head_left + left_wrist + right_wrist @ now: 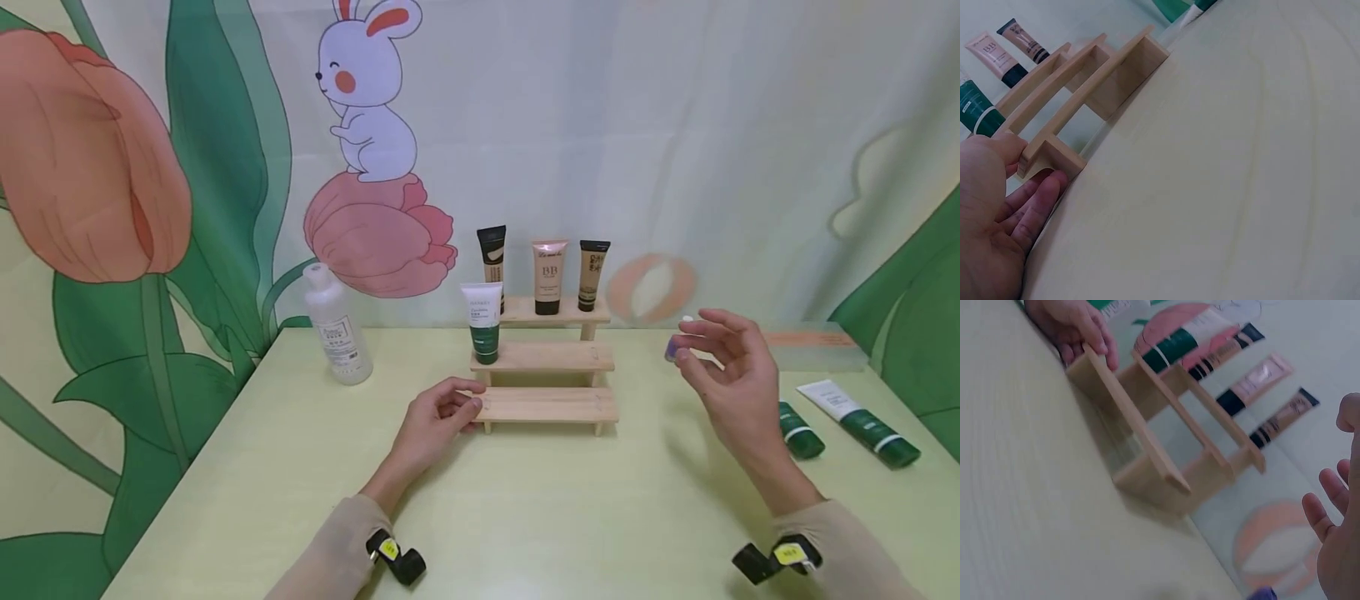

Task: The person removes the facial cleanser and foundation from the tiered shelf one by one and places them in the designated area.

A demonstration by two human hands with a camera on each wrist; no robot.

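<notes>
My left hand point(431, 421) pinches the left end of the lowest step of a three-tier wooden stand point(551, 405); in the left wrist view, that hand point(988, 212) has fingers beneath the step's end point(1041, 150). My right hand point(738, 392) is raised right of the stand, fingers bent and apart, beside a small purple thing with a white top point(672, 348). In the right wrist view, the purple thing point(1264, 594) shows at the bottom edge, away from the spread fingers of that hand point(1341, 550). A white-and-green tube point(483, 323) stands on the middle step's left end.
On the top step stand a black-and-tan tube point(492, 254), a pink BB tube point(549, 275) and a dark-capped tan tube point(592, 275). A clear bottle point(339, 333) stands at the back left. Two green-and-white tubes point(801, 432) point(862, 425) lie at the right, before a translucent box point(817, 354).
</notes>
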